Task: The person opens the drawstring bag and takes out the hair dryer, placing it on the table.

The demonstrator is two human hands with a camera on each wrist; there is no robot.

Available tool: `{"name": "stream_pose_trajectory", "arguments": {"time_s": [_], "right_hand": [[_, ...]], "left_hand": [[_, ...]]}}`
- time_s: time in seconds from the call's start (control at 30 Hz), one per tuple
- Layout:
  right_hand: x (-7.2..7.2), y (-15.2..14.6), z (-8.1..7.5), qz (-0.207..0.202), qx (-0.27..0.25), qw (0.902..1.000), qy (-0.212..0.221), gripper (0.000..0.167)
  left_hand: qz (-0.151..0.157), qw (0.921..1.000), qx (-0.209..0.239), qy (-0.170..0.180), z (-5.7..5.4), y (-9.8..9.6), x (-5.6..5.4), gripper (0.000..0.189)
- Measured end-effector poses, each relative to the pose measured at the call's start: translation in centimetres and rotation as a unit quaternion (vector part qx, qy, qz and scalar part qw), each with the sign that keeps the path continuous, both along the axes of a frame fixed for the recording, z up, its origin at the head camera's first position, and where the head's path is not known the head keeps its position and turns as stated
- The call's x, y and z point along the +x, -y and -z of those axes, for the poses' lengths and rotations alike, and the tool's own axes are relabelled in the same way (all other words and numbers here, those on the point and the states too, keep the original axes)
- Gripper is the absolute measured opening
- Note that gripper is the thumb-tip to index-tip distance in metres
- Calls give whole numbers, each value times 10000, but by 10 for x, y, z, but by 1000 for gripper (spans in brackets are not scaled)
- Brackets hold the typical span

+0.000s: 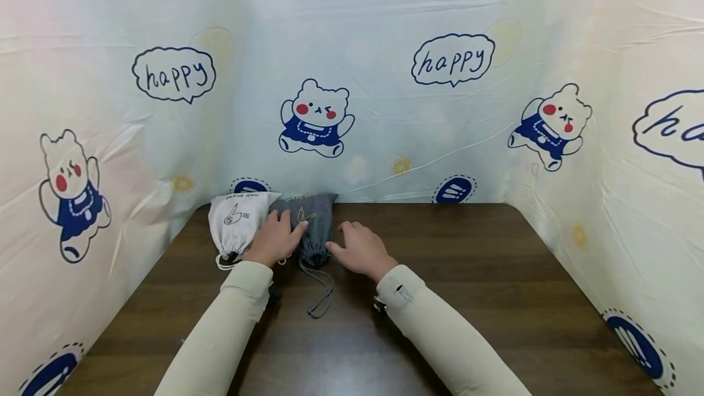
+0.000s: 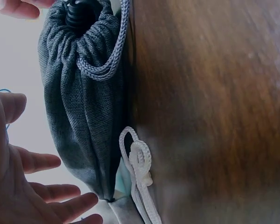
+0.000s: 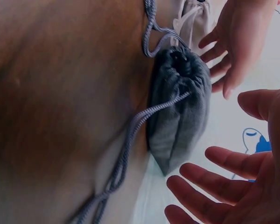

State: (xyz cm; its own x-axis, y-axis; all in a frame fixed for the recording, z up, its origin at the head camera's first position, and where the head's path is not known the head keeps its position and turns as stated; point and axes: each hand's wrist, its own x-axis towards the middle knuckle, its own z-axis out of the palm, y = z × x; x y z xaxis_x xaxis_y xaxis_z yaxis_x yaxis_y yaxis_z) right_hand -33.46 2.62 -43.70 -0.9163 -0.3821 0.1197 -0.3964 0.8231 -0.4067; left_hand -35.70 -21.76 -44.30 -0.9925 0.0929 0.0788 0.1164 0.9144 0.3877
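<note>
A dark grey drawstring bag (image 1: 320, 225) lies at the back of the table, its gathered mouth toward me and its grey cord trailing forward. Something black and ribbed shows inside the mouth in the left wrist view. Left of it, partly behind my left hand, is a white drawstring bag (image 1: 236, 219) with a printed hand drawing and a white cord (image 2: 141, 163). My left hand (image 1: 275, 238) hovers over the meeting edges of both bags, fingers spread. To the right of the grey bag, my right hand (image 1: 360, 248) has its fingers extended, its thumb near the bag's side; contact cannot be told.
The brown wooden table (image 1: 467, 286) reaches back to a hanging cloth (image 1: 374, 121) printed with cartoon bears and speech bubbles. That cloth also runs along the left and right sides. The grey cord (image 1: 324, 295) lies loosely on the wood between my forearms.
</note>
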Motion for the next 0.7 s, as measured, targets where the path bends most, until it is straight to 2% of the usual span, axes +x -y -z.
{"name": "stream_pose_trajectory", "arguments": {"time_s": [0.2,0.33,0.7], "right_hand": [[-4,3,4,67,-698,9958,595,66],[-8,7,7,163,-1036,9913,790,65],[-16,17,11,213,-1207,9876,976,68]], "left_hand": [[-16,9999,20,120,-3,-5,-5,83],[-36,9999,-11,143,-2,-5,-8,81],[-126,9997,-58,178,1,-3,-11,80]]}}
